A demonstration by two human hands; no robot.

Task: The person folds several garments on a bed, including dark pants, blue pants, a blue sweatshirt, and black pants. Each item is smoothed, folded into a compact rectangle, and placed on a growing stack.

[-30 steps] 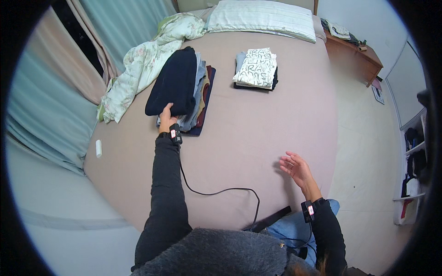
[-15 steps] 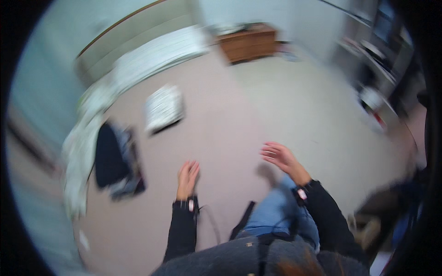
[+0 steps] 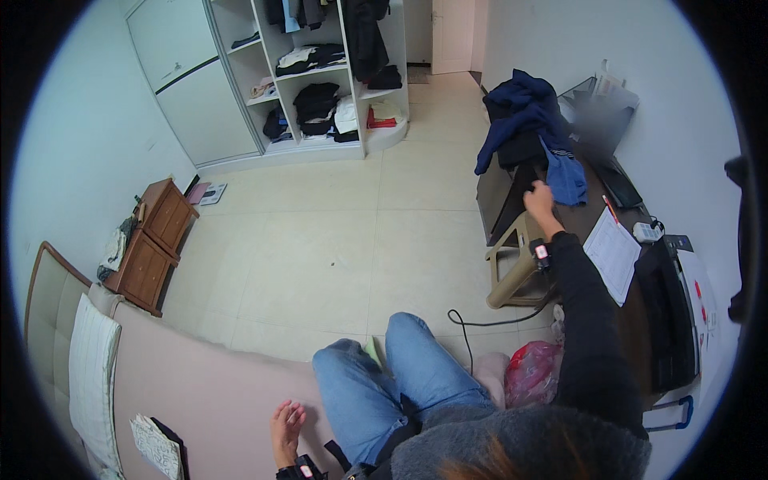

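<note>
My right hand (image 3: 541, 200) reaches forward to the near edge of the dark desk, above a beige plastic stool (image 3: 520, 268). Its fingers are curled at a black item there, and what they hold is hidden. Just beyond lies a heap of dark blue clothing (image 3: 522, 100), with a blue denim piece (image 3: 565, 174) draped over the desk top. My left hand (image 3: 286, 428) is low over the pinkish bed sheet (image 3: 216, 376), beside my left thigh, fingers loosely bent and apart with nothing in them. A folded white patterned cloth (image 3: 156, 444) rests on the bed farther left.
The desk holds papers (image 3: 614, 250), a pencil, a power strip (image 3: 646, 232) and a black device (image 3: 670, 320). A black cable (image 3: 512, 322) and a red plastic bag (image 3: 534, 372) are on the floor. Wooden cabinets (image 3: 152, 248) stand left, an open wardrobe (image 3: 320, 80) behind.
My view has turned right from the bed toward the desk and wardrobe. My right hand has gone from open over the bed edge to the desk; my left stays over the bed.
</note>
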